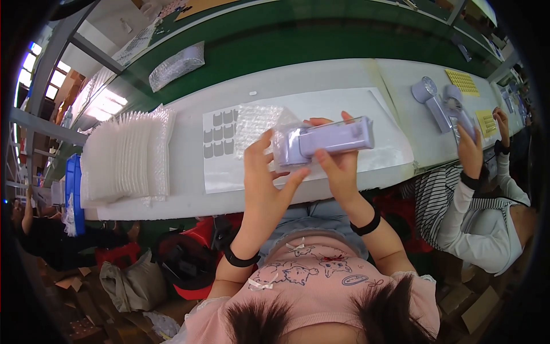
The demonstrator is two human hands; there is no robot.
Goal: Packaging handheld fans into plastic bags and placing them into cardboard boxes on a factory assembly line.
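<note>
A lavender plastic device (338, 137) with a long rounded body and a wider left end sits inside a clear plastic bag (279, 150), held above the table. My right hand (342, 172) is closed round its right part, thumb on the near side and fingertips behind. Cupped about the bagged left end is my left hand (260, 178), its fingers at the bag's edge and its thumb below. Beneath lie a bubble wrap pouch (258, 123) and a white sheet (229, 178) bearing grey cut-shape stickers (220, 135).
A thick stack of bubble wrap pouches (129, 157) stands at left, beside a blue bin (73, 186). A wrapped item (179, 66) rests on the green ledge. At right, a co-worker's hand (470, 152) is near more lavender devices (438, 112) and yellow sheets (462, 82).
</note>
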